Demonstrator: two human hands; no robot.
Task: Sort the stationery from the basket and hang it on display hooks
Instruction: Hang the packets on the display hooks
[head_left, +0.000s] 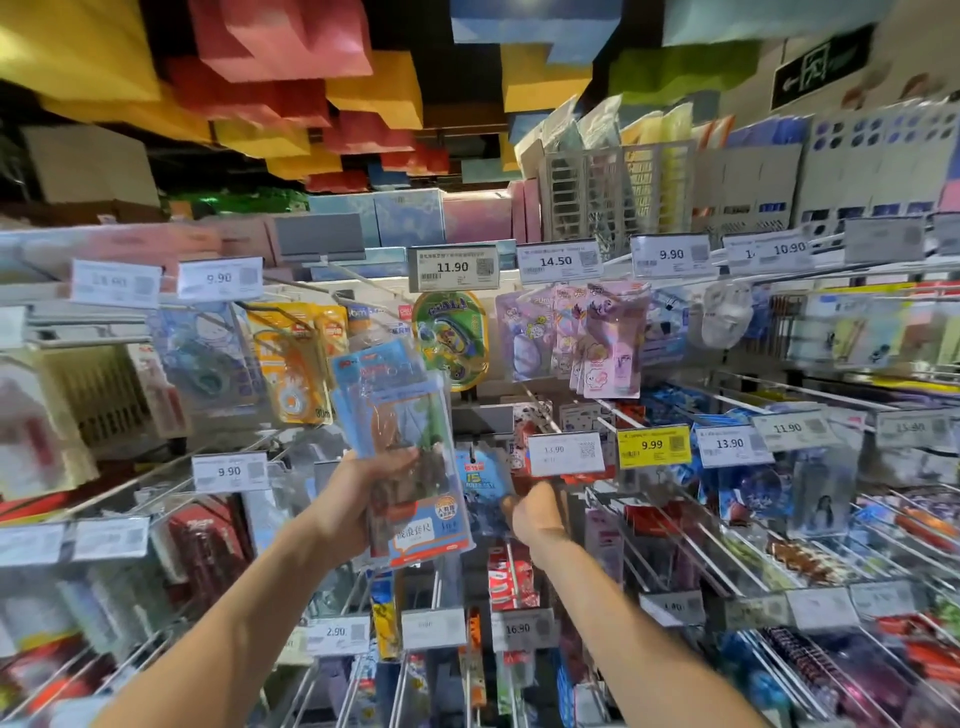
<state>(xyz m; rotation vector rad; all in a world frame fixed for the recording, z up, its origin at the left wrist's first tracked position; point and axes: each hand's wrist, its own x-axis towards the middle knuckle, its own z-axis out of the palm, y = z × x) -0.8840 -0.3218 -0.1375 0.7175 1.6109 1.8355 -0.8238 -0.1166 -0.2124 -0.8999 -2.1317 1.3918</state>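
Across the crowded display hooks (698, 551), much stock hangs, yet the left hand (363, 499) grips a fanned stack of ruler packs (410, 415) not yet hung, while the right hand (535, 514) curls beside a hooked blue pack (480, 483), its grip unclear, so the job looks about midway.

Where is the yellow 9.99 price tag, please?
Head view, right of centre: the yellow 9.99 tag hangs right of the white 13.90 tag above the right hand.

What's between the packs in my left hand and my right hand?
In the head view, a blue hanging pack marked 15 sits between the ruler packs in the left hand and the right hand.
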